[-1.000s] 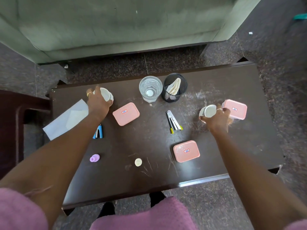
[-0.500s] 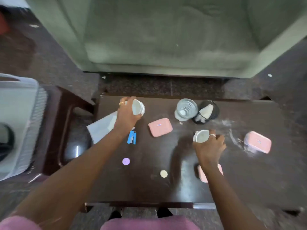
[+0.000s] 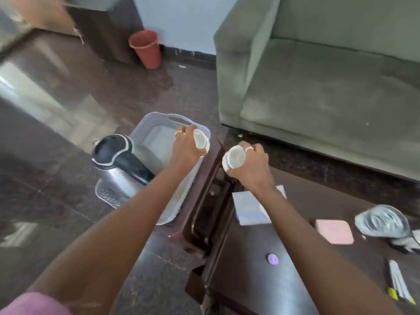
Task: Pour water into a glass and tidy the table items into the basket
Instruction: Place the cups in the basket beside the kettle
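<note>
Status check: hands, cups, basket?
Left hand grips a cup at the basket rim. Right hand grips a second cup, short of the basket. Kettle at basket's left; drop looks unblocked.

Both bare arms point(image 3: 127, 212) stretch forward, left grip point(image 3: 186, 147) and right grip point(image 3: 251, 165) side by side, fingers curled closed.

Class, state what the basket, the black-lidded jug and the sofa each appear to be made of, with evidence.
Basket: likely matte pale plastic; moulded slotted walls, cut-out handle. Jug: probably polished metal body, which glints; lid looks like black plastic. Sofa: seemingly soft green fabric; dull, faintly mottled surface.
</note>
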Demonstrator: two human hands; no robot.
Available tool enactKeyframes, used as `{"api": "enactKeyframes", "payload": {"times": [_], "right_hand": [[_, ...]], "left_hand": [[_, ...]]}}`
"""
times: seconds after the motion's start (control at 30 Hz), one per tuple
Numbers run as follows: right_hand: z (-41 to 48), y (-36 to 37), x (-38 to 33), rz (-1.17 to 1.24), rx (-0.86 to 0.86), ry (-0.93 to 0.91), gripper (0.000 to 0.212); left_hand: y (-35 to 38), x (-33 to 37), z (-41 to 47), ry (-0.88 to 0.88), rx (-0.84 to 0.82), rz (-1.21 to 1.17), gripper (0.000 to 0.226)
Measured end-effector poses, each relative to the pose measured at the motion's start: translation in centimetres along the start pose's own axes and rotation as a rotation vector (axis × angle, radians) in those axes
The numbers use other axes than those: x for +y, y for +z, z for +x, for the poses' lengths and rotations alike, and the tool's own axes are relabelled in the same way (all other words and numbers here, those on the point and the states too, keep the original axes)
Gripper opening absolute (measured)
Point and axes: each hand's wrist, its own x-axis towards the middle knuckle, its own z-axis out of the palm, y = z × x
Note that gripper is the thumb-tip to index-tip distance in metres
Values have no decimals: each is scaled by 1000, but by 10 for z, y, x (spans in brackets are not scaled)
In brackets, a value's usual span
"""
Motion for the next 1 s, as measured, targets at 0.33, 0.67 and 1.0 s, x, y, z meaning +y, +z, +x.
{"api": "enactKeyframes", "payload": {"times": [0.33, 0.67, 1.0], "right_hand": [[90, 79, -96, -154, -133, -136, 77], [140, 143, -111, -158, -223, -66, 80], [165, 183, -128, -156, -239, -42, 81]], "left_hand": [[-64, -59, 104, -233, -187, 266, 74], [-92, -114, 157, 84, -514, 583, 85], [-81, -159, 174, 340, -668, 756, 79]]}}
